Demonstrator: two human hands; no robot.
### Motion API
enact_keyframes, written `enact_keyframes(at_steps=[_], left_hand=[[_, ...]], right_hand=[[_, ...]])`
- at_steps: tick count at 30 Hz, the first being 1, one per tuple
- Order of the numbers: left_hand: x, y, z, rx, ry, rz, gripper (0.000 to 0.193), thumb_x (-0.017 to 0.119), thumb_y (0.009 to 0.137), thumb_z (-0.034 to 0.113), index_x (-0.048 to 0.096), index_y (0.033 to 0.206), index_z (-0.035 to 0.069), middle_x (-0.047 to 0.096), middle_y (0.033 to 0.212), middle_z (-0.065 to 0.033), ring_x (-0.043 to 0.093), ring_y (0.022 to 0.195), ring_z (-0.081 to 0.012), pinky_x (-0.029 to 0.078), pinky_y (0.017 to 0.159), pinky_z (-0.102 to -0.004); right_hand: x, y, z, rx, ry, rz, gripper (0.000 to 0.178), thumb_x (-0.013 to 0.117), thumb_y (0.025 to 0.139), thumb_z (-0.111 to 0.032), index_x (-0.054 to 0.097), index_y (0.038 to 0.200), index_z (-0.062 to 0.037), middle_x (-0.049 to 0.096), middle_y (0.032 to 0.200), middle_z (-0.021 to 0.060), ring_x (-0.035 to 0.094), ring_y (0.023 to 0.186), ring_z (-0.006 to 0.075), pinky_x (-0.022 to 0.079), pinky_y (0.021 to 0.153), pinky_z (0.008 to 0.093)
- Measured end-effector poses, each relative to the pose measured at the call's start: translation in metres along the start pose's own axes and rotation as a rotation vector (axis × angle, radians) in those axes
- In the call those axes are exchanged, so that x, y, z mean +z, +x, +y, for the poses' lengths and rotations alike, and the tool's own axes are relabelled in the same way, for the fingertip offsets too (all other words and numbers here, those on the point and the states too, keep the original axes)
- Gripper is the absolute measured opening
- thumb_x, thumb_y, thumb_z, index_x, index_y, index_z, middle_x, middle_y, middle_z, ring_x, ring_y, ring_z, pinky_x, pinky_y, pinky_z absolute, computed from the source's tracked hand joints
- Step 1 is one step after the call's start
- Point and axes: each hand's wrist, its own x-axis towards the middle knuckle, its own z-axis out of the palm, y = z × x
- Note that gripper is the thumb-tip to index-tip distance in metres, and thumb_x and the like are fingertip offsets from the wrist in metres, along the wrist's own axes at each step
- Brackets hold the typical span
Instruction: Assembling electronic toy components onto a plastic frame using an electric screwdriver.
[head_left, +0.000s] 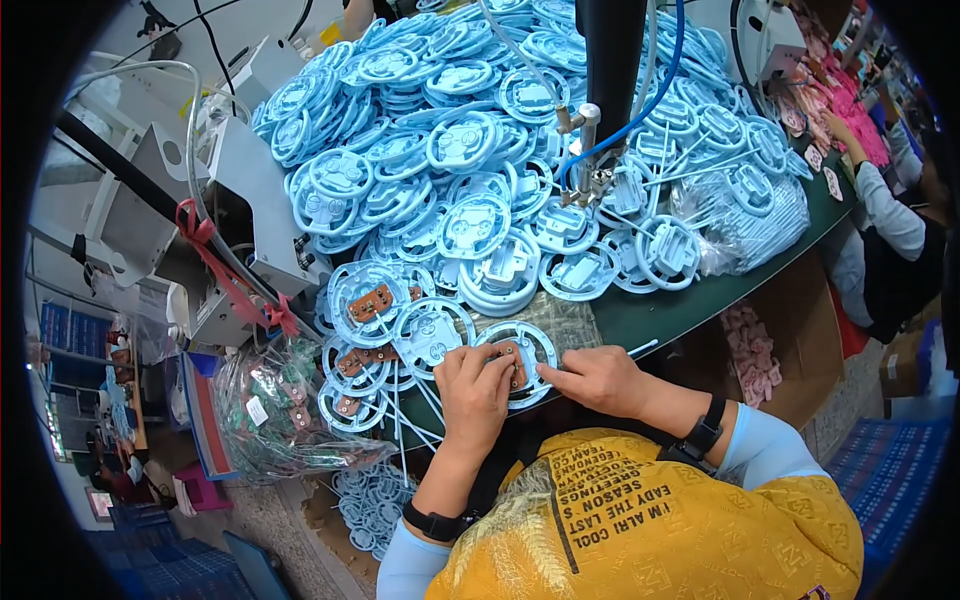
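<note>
A light-blue round plastic frame (549,345) lies at the near table edge, with a small brown circuit board (518,372) inside its ring. My left hand (472,392) has its fingers closed on the board's upper left side. My right hand (605,382) is curled at the frame's right rim, index finger resting there; a thin light-blue rod (645,348) sticks out beyond it. The right hand's palm side is hidden. Left of my left hand are similar frames (432,333), some carrying brown boards (368,302).
A big heap of light-blue frames (465,140) covers the far green table (650,315). A black post (610,60) with metal fittings and a blue hose stands over it. Left are a bag of boards (270,410) and a grey machine (245,190). Another person's arm (850,140) reaches pink pieces.
</note>
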Motion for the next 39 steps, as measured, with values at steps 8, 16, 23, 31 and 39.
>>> enact_keyframes(at_steps=[8,16,23,31,39], left_hand=[[-0.001,0.001,0.0,0.022,0.031,-0.071,0.023,0.076,0.076,0.008,0.071,0.098,0.009,0.065,0.109,-0.0035,0.056,0.105,-0.0279,0.038,0.089,-0.0416],[-0.013,-0.011,0.004,-0.096,-0.024,-0.183,0.043,0.081,0.074,0.015,0.067,0.114,0.007,0.054,0.135,-0.0123,0.046,0.125,-0.0357,0.033,0.103,-0.0462],[-0.018,0.001,0.013,-0.066,0.033,-0.196,0.055,0.089,0.065,0.027,0.065,0.109,0.004,0.05,0.139,-0.0192,0.045,0.127,-0.0403,0.033,0.104,-0.0498],[-0.001,-0.011,0.005,-0.058,-0.033,-0.11,0.068,0.092,0.058,0.034,0.058,0.107,0.003,0.042,0.142,-0.0303,0.041,0.133,-0.0468,0.031,0.108,-0.0559],[0.0,-0.015,-0.001,-0.057,-0.157,-0.058,0.069,0.094,0.055,0.03,0.058,0.107,0.004,0.041,0.144,-0.0283,0.04,0.134,-0.0463,0.033,0.108,-0.0544]], right_hand=[[0.0,0.0,-0.002,0.023,0.034,0.007,0.035,0.067,0.081,-0.014,0.065,0.116,-0.0114,0.052,0.076,0.002,0.061,0.062,0.0178,0.049,0.052,0.0309],[-0.033,-0.014,0.021,0.314,-0.019,-0.002,0.038,0.063,0.084,-0.007,0.059,0.122,-0.0056,0.055,0.08,0.007,0.061,0.069,0.0265,0.049,0.057,0.0382],[-0.029,-0.01,0.022,0.331,0.148,-0.035,0.018,0.068,0.086,-0.008,0.063,0.103,-0.0087,0.056,0.084,0.0078,0.063,0.071,0.0288,0.05,0.061,0.0404],[-0.026,0.005,0.023,0.377,0.342,-0.069,0.013,0.071,0.084,-0.007,0.065,0.096,-0.0055,0.058,0.086,0.0095,0.063,0.075,0.0294,0.049,0.062,0.0383],[-0.03,0.01,0.03,0.427,0.574,-0.105,0.011,0.071,0.084,-0.005,0.066,0.093,-0.0007,0.062,0.087,0.0113,0.063,0.077,0.0273,0.048,0.065,0.0349]])
